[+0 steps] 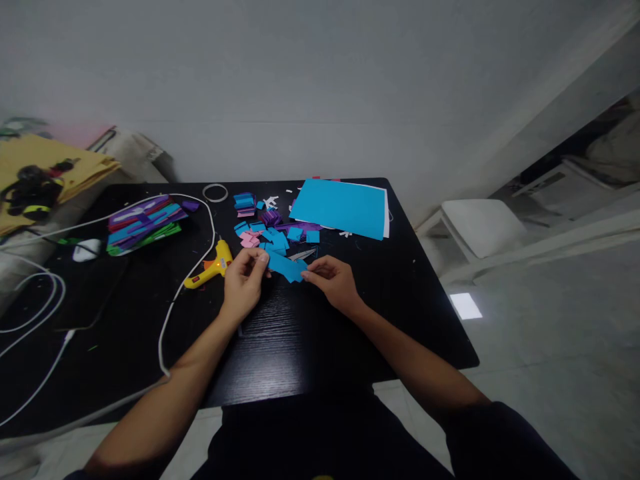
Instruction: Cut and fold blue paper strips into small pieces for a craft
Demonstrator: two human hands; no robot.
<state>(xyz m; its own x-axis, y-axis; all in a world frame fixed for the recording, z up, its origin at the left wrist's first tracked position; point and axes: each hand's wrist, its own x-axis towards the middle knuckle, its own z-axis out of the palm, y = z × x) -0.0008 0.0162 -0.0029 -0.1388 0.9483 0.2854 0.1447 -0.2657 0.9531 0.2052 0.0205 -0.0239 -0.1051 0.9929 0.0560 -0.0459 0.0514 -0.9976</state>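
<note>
your left hand (245, 275) pinches one end of a flat blue paper strip (284, 267) between thumb and fingers, and your right hand (334, 283) pinches its other end by the fingertips. the strip spans the gap between your hands, above the black wood-grain table (320, 347). just beyond it lie scissors with grey metal blades (304, 255), their handles hidden from view. near your left hand rests a yellow glue gun (220, 262). farther out you have small blue paper pieces (295, 234), folded pink paper pieces (250, 239) and a cluster of dark purple folded paper (271, 218).

as far as one can judge, a good number of small pieces are already cut and some folded, while the strip you hold is not yet divided. the large blue paper sheet (345, 208), at the far right, looks mostly whole, so plenty of stock seems left.
</note>
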